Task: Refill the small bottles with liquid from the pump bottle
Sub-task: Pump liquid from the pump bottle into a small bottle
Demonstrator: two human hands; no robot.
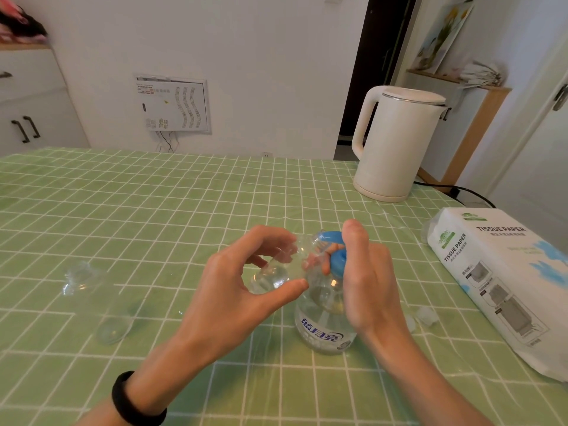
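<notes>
A clear small bottle (276, 269) lies tilted in the left hand (242, 290), fingers clamped round it, its mouth meeting the blue spout of the pump bottle (325, 315) at center. The right hand (365, 278) is wrapped over the pump head. Another small bottle (80, 276) lies at nine o'clock on the green checked tabletop (153, 210). A tissue pack (504, 281) sits at three o'clock and a white kettle (396, 142) at one.

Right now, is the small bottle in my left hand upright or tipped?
Tipped. The small bottle lies nearly sideways in the left hand, mouth toward the pump bottle's blue spout.
</notes>
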